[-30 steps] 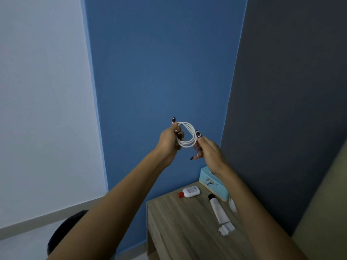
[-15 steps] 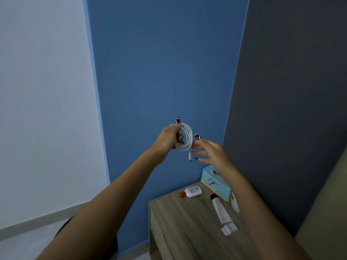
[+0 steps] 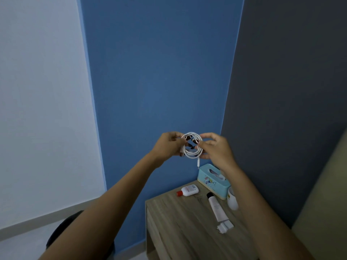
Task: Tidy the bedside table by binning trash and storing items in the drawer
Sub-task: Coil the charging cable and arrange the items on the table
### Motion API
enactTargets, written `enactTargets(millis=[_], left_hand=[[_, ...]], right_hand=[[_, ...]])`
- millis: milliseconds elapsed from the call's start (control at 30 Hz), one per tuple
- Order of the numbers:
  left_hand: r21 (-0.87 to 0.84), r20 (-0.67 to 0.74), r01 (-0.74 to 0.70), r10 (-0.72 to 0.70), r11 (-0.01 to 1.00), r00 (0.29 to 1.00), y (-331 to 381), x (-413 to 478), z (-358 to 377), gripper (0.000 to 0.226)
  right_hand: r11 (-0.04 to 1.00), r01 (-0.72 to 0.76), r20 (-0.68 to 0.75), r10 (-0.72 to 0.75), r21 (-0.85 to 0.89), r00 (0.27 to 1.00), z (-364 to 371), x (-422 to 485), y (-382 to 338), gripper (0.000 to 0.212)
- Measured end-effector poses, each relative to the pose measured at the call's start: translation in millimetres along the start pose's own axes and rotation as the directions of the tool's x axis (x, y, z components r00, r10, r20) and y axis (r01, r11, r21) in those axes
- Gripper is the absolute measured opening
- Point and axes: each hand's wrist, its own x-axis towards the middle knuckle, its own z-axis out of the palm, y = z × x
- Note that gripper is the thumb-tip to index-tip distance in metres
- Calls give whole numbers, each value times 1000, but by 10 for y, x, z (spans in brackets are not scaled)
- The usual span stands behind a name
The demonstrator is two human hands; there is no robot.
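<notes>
A coiled white cable [image 3: 191, 153] is held up in front of the blue wall, above the wooden bedside table [image 3: 180, 222]. My left hand [image 3: 168, 145] pinches the coil's left side and my right hand [image 3: 216, 147] grips its right side. One plug end dangles below the coil. On the table lie a small white bottle with a red cap [image 3: 188, 190], a white tube with a black cap [image 3: 215, 206], a white charger plug [image 3: 225, 227] and a white bottle [image 3: 232, 200] partly hidden by my right forearm.
A light blue tissue box [image 3: 211, 182] stands at the table's back by the wall corner. A dark round bin [image 3: 62, 231] sits on the floor to the left of the table, behind my left forearm. A beige surface [image 3: 323, 212] borders the table on the right.
My right hand, which had come off the coil with fingers spread, has closed on its right side again. Both hands now hold the coil facing me, a little lower.
</notes>
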Motion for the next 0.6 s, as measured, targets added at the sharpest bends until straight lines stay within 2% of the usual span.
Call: enactTargets(millis=[333, 433, 600], left_hand=[[-180, -131, 43, -68, 983, 989, -378, 169, 54, 15], [-218, -119, 95, -123, 971, 985, -708, 356, 84, 20], [-211, -76, 217, -237, 953, 968, -1253, 775, 150, 21]], right_hand=[[993, -90, -1, 90, 77, 996, 22, 31, 314, 6], [992, -112, -35, 115, 66, 993, 65, 168, 612, 8], [967, -245, -83, 250, 71, 965, 112, 495, 1158, 9]])
